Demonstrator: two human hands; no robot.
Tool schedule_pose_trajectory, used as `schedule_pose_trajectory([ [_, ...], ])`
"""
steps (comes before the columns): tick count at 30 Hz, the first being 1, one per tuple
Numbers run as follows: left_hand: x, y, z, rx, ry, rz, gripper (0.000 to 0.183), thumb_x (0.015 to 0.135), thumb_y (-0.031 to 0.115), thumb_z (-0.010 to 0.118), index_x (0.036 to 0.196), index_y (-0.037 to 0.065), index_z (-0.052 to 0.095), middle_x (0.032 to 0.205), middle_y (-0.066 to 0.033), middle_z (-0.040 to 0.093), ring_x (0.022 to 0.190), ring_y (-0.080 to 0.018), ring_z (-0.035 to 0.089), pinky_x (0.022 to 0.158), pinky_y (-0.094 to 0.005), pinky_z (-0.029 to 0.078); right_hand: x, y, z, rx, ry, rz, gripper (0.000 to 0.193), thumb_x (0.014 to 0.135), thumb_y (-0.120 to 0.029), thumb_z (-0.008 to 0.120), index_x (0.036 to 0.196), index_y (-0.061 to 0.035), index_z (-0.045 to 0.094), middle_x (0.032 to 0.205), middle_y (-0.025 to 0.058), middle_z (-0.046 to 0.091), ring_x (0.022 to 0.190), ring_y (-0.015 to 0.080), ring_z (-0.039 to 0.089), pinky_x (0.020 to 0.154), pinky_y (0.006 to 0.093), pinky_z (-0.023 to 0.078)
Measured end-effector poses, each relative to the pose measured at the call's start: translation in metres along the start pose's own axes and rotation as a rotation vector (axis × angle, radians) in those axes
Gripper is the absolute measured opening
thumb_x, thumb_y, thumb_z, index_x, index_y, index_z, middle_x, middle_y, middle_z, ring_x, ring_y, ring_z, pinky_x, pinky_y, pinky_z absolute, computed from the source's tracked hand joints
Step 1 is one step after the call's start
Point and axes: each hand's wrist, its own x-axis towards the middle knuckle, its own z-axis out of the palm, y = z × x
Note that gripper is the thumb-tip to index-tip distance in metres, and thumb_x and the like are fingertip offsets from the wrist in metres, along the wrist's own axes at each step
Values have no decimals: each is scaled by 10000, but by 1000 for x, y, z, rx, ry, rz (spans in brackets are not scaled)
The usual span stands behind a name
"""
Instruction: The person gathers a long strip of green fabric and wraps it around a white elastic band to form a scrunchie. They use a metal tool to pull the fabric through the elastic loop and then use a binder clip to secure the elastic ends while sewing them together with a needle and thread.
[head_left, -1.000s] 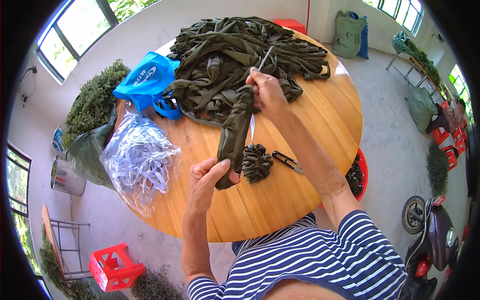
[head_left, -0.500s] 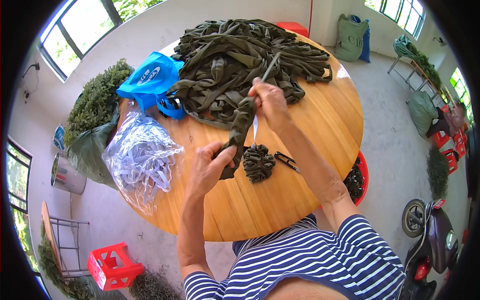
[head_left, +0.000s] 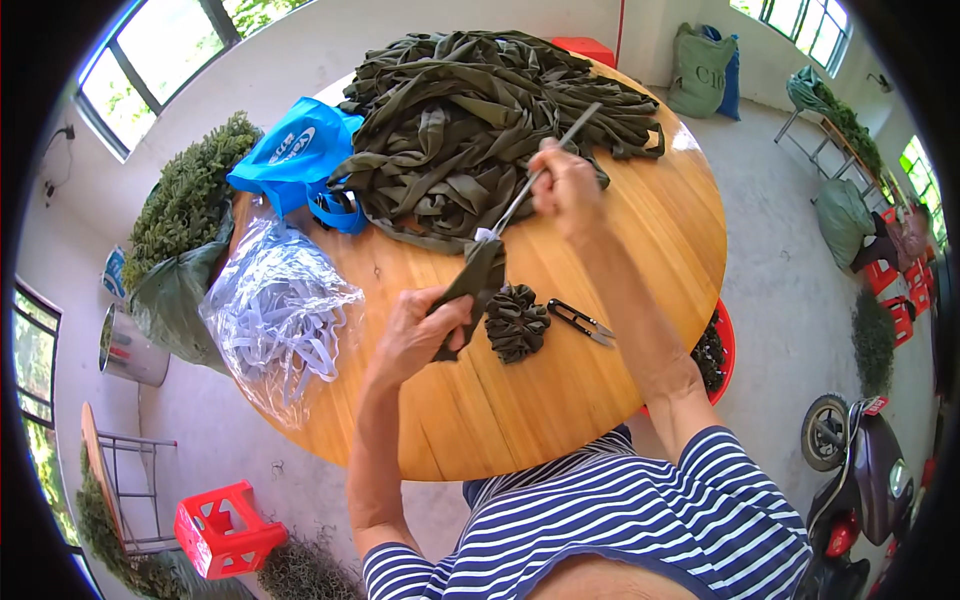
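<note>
My left hand [head_left: 415, 330] grips a dark olive fabric tube [head_left: 482, 272] over the middle of the round table. At the tube's far end a bit of white elastic band [head_left: 485, 235] shows, where a thin metal rod [head_left: 582, 122] meets it. My right hand [head_left: 568, 190], slightly blurred, is closed around that rod, up and to the right. A gathered olive scrunchie [head_left: 516, 325] lies just right of the fabric tube. Beside it rest black-handled thread snips [head_left: 580, 322]. Beyond my hands spreads a big pile of olive fabric strips [head_left: 470, 110].
A clear plastic bag of white elastic bands [head_left: 285, 320] and a blue bag [head_left: 300, 150] sit on the wooden table [head_left: 660, 260] at left. Under its right edge stands a red basin [head_left: 728, 350]. A red stool [head_left: 228, 530] and a scooter [head_left: 865, 480] are on the floor.
My right hand has moved up and right with the rod, whose shaft now shows outside the fabric. The tube, bunched along the rod before, is now shorter and white elastic shows at its end.
</note>
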Motion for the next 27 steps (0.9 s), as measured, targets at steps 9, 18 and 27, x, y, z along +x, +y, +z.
schedule_pose_trajectory([
  [9, 41, 21, -23, -62, -82, -106, 215, 798, 203, 610, 845, -6, 587, 601, -27, 557, 423, -72, 492, 391, -204, 391, 3, 34, -64, 16, 43, 220, 355, 909, -344, 459, 798, -31, 584, 530, -22, 433, 362, 56, 311, 328, 204, 240],
  [18, 112, 48, -2, 146, -227, 96, 1006, 588, -6, 647, 1407, 42, 65, 932, -107, 549, 698, -134, 548, 644, -265, 455, -20, -16, -58, -910, -277, -492, 607, 697, -295, 685, 1223, -79, 476, 916, 105, 591, 911, 231, 566, 842, 362, 421],
  [27, 131, 35, 0, 334, 45, 196, 1009, 523, -5, 663, 1393, 30, 155, 1084, -171, 551, 967, -229, 543, 840, -280, 418, -4, 30, -13, -1383, -365, -864, 509, 733, -101, 600, 1221, -127, 459, 1026, 52, 608, 1030, 174, 539, 1024, 512, 166],
])
